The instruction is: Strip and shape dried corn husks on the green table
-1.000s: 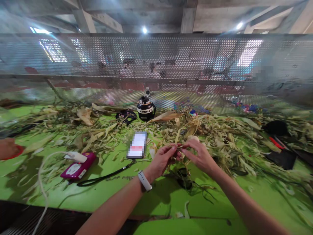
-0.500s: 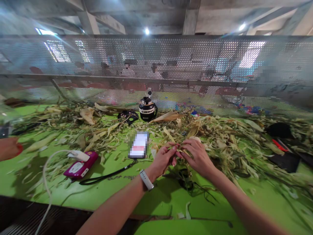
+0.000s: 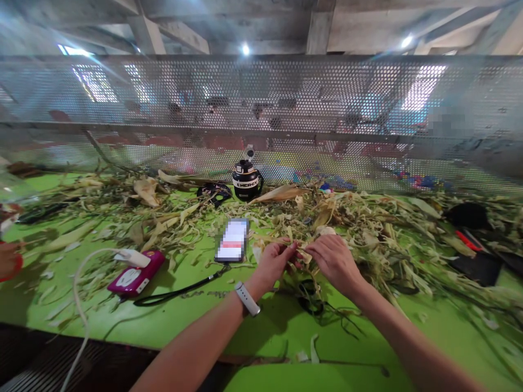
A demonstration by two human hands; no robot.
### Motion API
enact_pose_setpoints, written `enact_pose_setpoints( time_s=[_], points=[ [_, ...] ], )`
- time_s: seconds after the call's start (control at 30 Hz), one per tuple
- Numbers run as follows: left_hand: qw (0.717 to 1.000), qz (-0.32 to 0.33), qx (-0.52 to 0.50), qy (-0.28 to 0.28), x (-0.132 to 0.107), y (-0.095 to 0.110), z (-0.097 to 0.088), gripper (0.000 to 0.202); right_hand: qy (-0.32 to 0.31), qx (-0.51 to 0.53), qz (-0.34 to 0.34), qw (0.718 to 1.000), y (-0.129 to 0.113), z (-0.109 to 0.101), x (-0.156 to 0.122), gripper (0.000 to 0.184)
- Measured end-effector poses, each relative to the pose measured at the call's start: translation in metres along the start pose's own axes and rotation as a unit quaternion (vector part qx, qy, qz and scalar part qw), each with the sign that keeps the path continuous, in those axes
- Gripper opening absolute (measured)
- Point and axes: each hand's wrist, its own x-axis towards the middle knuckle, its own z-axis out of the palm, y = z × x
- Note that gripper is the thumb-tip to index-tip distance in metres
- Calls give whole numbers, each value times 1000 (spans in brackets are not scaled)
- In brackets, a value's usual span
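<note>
Near the middle of the green table, my left hand is closed, thumb against the fingers, around pale strips of corn husk. A grey watch band sits on that wrist. To its right, my right hand is pinched closed, its fingertips close to the same husk strips; how much it holds is partly hidden by the fingers. Below the hands lies a dark looped cord or wire tangled with green strands. A phone with a lit screen lies left of my left hand.
Dried husks cover much of the table. A purple power bank with a white cable lies left. Behind stands a black jug, before a perforated metal screen. Another person's hand shows at far left.
My hands have drawn slightly apart, and the right hand's fingers have closed more tightly. The other person's hand at the left edge has shifted left and down.
</note>
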Motion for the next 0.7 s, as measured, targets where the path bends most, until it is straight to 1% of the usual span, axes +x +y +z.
enact_pose_setpoints(
  time_s=[0.17,0.23,0.3,0.37,0.4,0.43,0.47,0.5,0.53,0.57,0.6,0.63,0.7],
  points=[
    [999,3,-29,40,2,-2,1,37,17,-18,0,1000,5,1,1,20],
    [998,-1,-47,47,2,-2,1,36,22,-32,3,999,5,-1,1,20],
    [997,3,-66,39,2,-2,0,34,51,-58,14,997,2,-3,2,17],
    [996,23,-87,30,2,-2,-1,33,94,-76,30,992,-6,-5,1,14],
    [994,39,-97,29,3,-2,-1,32,106,-71,36,991,-10,-4,0,13],
    [993,54,-102,31,3,-2,-1,31,99,-50,41,993,-15,-3,-1,13],
    [992,67,-102,36,3,-3,-1,31,71,-14,48,996,-19,0,-2,14],
    [991,74,-100,42,3,-4,0,33,24,37,59,997,-23,4,-4,17],
    [991,74,-96,47,3,-5,1,35,-31,96,82,991,-26,8,-5,20],
    [992,70,-91,45,2,-6,2,37,-80,161,110,977,-28,13,-5,22],
    [993,64,-86,42,1,-7,3,39,-119,226,141,956,-29,17,-6,25],
    [994,59,-84,39,1,-8,4,39,-144,286,172,932,-29,20,-6,27],
    [994,55,-81,38,-1,-8,5,36,-167,381,218,883,-27,23,-6,32]
  ],
)
